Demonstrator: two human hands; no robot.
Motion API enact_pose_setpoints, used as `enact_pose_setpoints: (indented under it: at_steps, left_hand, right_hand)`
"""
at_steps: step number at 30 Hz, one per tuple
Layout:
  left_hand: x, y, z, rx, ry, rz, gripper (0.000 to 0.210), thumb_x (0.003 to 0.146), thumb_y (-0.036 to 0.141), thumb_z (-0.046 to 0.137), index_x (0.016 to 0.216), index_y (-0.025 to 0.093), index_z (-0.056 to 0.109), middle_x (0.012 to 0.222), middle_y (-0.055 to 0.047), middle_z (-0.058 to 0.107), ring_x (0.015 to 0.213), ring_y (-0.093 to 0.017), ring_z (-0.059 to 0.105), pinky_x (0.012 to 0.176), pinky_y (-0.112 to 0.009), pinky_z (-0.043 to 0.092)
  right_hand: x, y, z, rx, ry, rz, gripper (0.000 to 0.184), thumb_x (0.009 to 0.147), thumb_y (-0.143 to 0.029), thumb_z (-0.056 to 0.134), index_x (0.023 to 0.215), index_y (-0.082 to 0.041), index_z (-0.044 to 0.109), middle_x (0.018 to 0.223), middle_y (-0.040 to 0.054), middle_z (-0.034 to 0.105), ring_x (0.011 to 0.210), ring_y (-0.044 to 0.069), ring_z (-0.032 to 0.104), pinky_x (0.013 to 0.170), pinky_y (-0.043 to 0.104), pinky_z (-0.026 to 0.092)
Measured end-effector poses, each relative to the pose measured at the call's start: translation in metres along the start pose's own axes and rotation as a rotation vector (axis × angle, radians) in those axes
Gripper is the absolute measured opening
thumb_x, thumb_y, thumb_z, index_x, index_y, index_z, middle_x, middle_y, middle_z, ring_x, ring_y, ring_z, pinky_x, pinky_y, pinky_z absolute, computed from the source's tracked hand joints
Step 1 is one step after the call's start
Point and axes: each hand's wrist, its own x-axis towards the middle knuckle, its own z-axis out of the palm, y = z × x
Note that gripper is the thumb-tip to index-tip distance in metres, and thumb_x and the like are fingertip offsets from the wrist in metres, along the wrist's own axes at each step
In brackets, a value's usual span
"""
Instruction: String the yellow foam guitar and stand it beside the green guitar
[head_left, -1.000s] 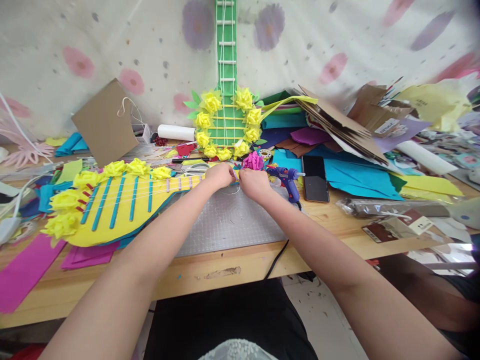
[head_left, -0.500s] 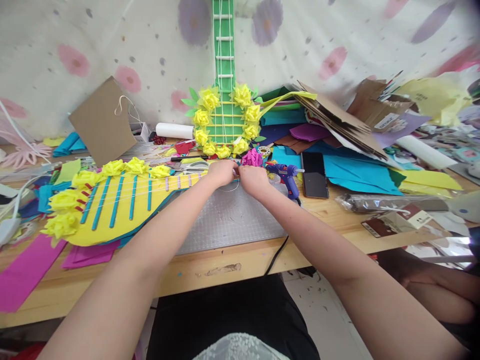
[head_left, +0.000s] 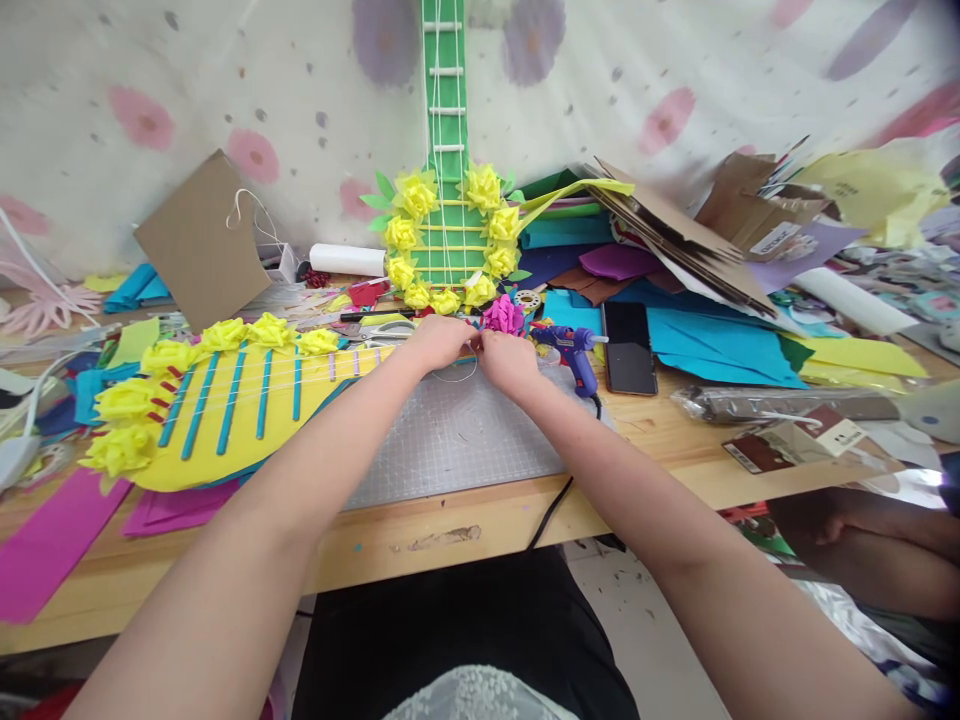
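My left hand [head_left: 444,342] and my right hand [head_left: 508,360] come together over the grey cutting mat [head_left: 457,450], fingers pinched. A thin white string [head_left: 459,380] hangs in a small loop between them; the fingertips are partly hidden. The yellow guitar-shaped craft [head_left: 281,415], with teal strips, thin strings and yellow paper roses, lies left, its narrow end running behind my left hand. Just beyond my right hand sits a magenta paper flower [head_left: 502,315]. A blue glue gun [head_left: 571,350] rests right of that hand. Scissors [head_left: 390,333] lie behind my left wrist.
A green guitar-shaped craft [head_left: 448,240] with yellow roses stands against the back curtain. At right are a phone [head_left: 629,348], blue paper sheets [head_left: 709,345] and stacked cardboard [head_left: 686,245]. Magenta paper [head_left: 64,550] overhangs the table front. Another person's arm [head_left: 877,545] is at lower right.
Both hands stay close together, with only slight shifts in pose. My left forearm has moved slightly left. The person's arm at lower right has shifted.
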Motion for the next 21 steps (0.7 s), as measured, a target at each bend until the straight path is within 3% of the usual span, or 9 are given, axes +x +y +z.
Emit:
enact_pose_setpoints:
  at_steps: [9,15,21]
  left_hand:
    - [-0.004,-0.001,0.004,-0.069,0.041,-0.051,0.024,0.081,0.027,0.045,0.093,0.026,0.065,0.097,-0.004,0.069,0.091,-0.020,0.062,0.068,-0.026,0.042]
    - [-0.009,-0.005,0.010,-0.241,0.014,-0.221,0.031,0.081,0.032,0.043,0.109,0.024,0.053,0.098,-0.004,0.068,0.087,-0.019,0.062,0.069,-0.027,0.043]
    - [-0.020,-0.012,0.004,-0.150,-0.061,-0.241,0.033,0.069,0.041,0.056,0.096,0.022,0.059,0.097,-0.005,0.067,0.088,-0.024,0.062,0.068,-0.029,0.044]
  right_hand:
    - [0.001,-0.006,0.008,0.001,0.053,0.055,0.028,0.088,-0.021,0.035,0.100,-0.013,0.059,0.091,0.0157,0.068,0.083,0.022,0.066,0.070,0.030,0.046]
    - [0.001,-0.007,0.012,-0.011,0.065,0.082,0.029,0.088,-0.020,0.034,0.103,-0.011,0.058,0.088,0.0171,0.069,0.081,0.022,0.066,0.069,0.031,0.046]
    - [0.004,-0.011,0.009,-0.037,0.041,0.094,0.027,0.087,-0.017,0.037,0.103,-0.010,0.058,0.088,0.0167,0.069,0.079,0.020,0.066,0.067,0.027,0.046]
